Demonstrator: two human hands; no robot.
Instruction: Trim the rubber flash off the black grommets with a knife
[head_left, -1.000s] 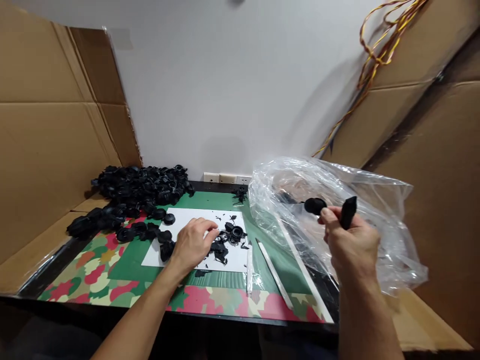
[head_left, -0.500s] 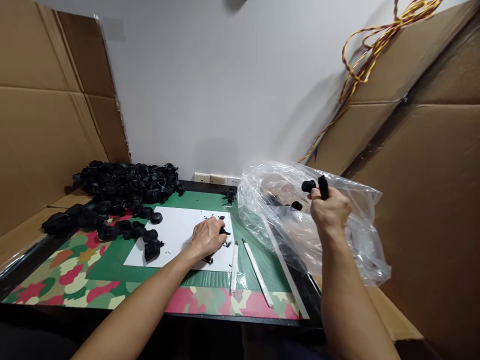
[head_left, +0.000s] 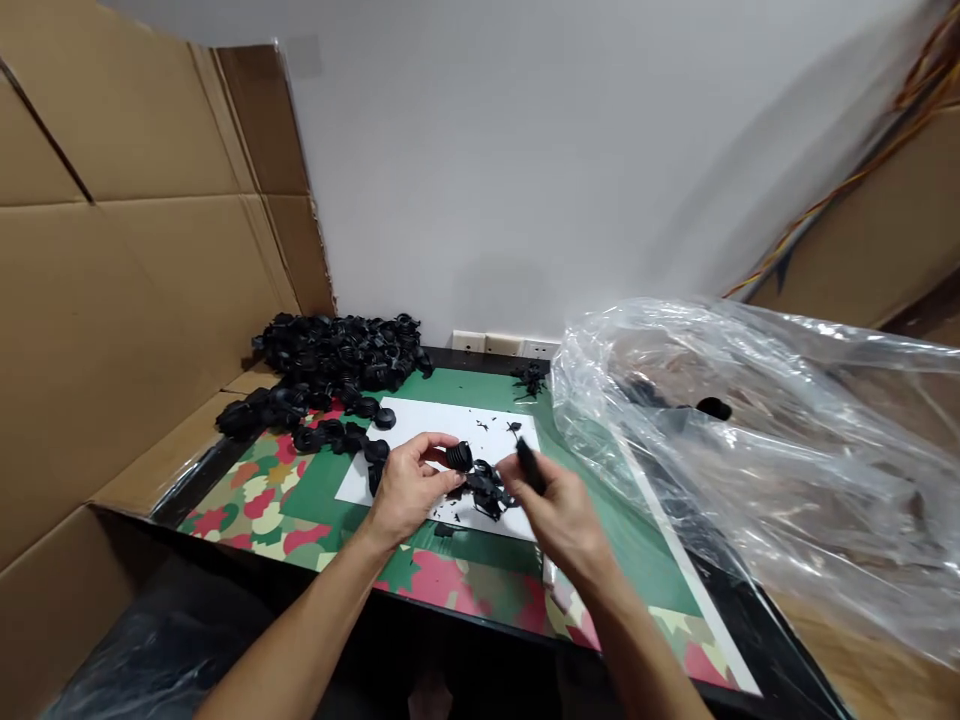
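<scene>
A plain pale grey wall (head_left: 525, 150) stands behind the desk (head_left: 795, 690), evenly lit, with a soft shadow toward the right. A white socket strip (head_left: 506, 345) sits at the desk's far edge. Brown cardboard sheets (head_left: 112, 280) rise along the left edge. More cardboard (head_left: 885, 240) stands beyond the right edge, with blurred yellow and red cables (head_left: 847, 197) slanting across it. A camouflage mat (head_left: 247, 500) covers the near left corner.

The right hand (head_left: 559, 505) left the plastic bag (head_left: 757, 450), joining the left hand (head_left: 405, 485).
</scene>
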